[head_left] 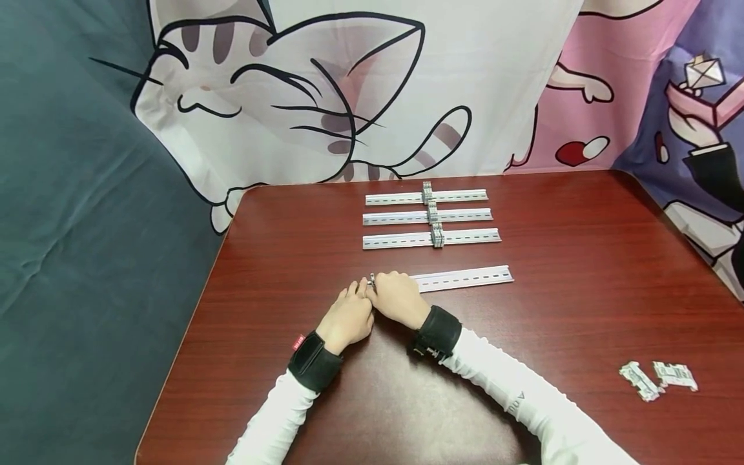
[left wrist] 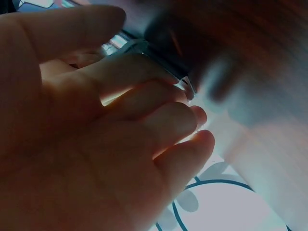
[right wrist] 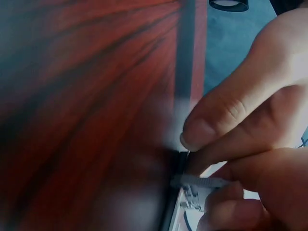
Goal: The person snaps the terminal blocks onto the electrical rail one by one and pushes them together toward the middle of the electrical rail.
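Note:
Beneath both hands lies the nearest DIN rail [head_left: 465,278], a slotted metal strip whose left part is covered. My right hand [head_left: 400,299] grips this left part, its thumb [right wrist: 199,134] on the rail's edge in the right wrist view. A thin grey ribbed piece [right wrist: 202,182] stands across the rail by the curled fingers; its exact kind is unclear. From the left, my left hand [head_left: 347,318] touches the rail's end with outstretched fingers [left wrist: 168,115]. In the left wrist view its thumb [left wrist: 91,26] stands apart. The contact area is partly hidden and blurred.
Farther back lie a rear rail [head_left: 395,199], a middle rail [head_left: 395,218] and a front rail [head_left: 398,241], each carrying grey terminal blocks [head_left: 437,235] near its middle. Two pale terminal-block pieces, one tilted [head_left: 641,381] and one flatter [head_left: 675,375], lie at right on the brown table [head_left: 261,258].

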Motion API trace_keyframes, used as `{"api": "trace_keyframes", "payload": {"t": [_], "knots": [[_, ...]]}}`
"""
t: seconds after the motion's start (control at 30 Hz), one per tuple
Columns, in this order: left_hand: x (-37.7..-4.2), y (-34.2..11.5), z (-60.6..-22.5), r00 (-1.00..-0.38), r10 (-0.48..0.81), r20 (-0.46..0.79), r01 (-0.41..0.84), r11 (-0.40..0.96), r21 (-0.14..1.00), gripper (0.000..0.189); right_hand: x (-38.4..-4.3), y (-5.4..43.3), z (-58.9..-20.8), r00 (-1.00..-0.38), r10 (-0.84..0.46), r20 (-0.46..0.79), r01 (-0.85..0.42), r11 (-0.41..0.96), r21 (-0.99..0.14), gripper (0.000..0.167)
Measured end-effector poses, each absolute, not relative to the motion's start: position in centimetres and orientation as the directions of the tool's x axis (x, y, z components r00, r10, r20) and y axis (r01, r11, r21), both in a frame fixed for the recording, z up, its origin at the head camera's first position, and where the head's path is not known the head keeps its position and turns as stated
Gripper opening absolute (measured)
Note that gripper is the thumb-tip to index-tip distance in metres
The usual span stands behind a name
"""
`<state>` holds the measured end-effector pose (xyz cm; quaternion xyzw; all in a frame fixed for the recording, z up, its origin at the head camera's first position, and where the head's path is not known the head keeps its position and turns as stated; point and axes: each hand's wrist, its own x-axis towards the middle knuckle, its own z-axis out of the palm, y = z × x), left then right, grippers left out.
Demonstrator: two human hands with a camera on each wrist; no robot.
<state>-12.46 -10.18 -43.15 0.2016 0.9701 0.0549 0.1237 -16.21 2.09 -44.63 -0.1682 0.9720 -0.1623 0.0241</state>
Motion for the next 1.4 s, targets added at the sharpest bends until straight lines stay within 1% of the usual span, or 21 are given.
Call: {"api": "trace_keyframes", "payload": {"t": [0.1,0.2,0.37,0.47,0.63,0.7,0.87,0.97,1.03,1.1,1.2,1.27,1.33,1.4], "knots": [[-12.5,-10.1,-43.0,-0.89,0.39,-0.238,0.36,0.919,0.161,0.043,-16.4,1.8,-44.8,-0.955,-0.295,-0.04,-0.267,0.907,-0.325,0.035],[-12.4,-10.0,-43.0,-0.888,0.384,-0.252,0.35,0.921,0.171,0.044,-16.6,1.5,-44.8,-0.96,-0.258,-0.105,-0.213,0.923,-0.322,0.034],[-12.4,-10.0,-43.1,-0.885,0.394,-0.249,0.359,0.917,0.175,0.039,-16.9,1.1,-44.4,-0.952,-0.219,-0.213,-0.151,0.943,-0.298,0.033],[-12.3,-10.1,-43.1,-0.885,0.398,-0.242,0.365,0.915,0.17,0.037,-17.0,0.8,-43.9,-0.939,-0.216,-0.268,-0.136,0.948,-0.289,0.035],[-12.2,-10.1,-43.0,-0.886,0.404,-0.229,0.373,0.913,0.166,0.041,-17.1,0.4,-43.3,-0.922,-0.221,-0.318,-0.139,0.956,-0.259,0.038],[-12.2,-10.1,-43.0,-0.886,0.407,-0.222,0.378,0.911,0.163,0.037,-17.2,0.3,-43.3,-0.918,-0.216,-0.331,-0.135,0.959,-0.251,0.039],[-12.2,-10.1,-43.5,-0.886,0.413,-0.21,0.388,0.909,0.152,0.036,-17.0,0.3,-43.6,-0.928,-0.197,-0.317,-0.117,0.96,-0.254,0.038],[-12.1,-10.1,-43.7,-0.891,0.41,-0.196,0.384,0.91,0.156,0.029,-16.7,0.6,-44.1,-0.945,-0.208,-0.254,-0.136,0.952,-0.276,0.038],[-12.0,-10.1,-43.7,-0.893,0.407,-0.192,0.379,0.91,0.166,0.024,-16.3,1.0,-44.4,-0.95,-0.242,-0.195,-0.176,0.937,-0.301,0.041],[-11.9,-10.1,-43.7,-0.894,0.404,-0.193,0.374,0.911,0.171,0.021,-15.9,1.8,-44.7,-0.951,-0.272,-0.15,-0.207,0.915,-0.345,0.047],[-11.9,-10.0,-43.7,-0.894,0.401,-0.202,0.374,0.914,0.159,0.038,-15.7,3.4,-44.4,-0.947,-0.296,-0.125,-0.221,0.882,-0.415,0.056],[-12.1,-9.8,-43.7,-0.896,0.395,-0.205,0.373,0.917,0.139,0.048,-15.8,4.9,-43.8,-0.947,-0.289,-0.144,-0.197,0.87,-0.453,0.059],[-12.2,-9.7,-43.7,-0.899,0.389,-0.201,0.371,0.921,0.122,0.058,-15.9,6.8,-42.9,-0.946,-0.274,-0.173,-0.166,0.868,-0.467,0.06],[-12.3,-9.6,-43.7,-0.904,0.381,-0.191,0.366,0.924,0.113,0.057,-15.9,9.1,-42.1,-0.947,-0.247,-0.206,-0.13,0.88,-0.458,0.061]]}}
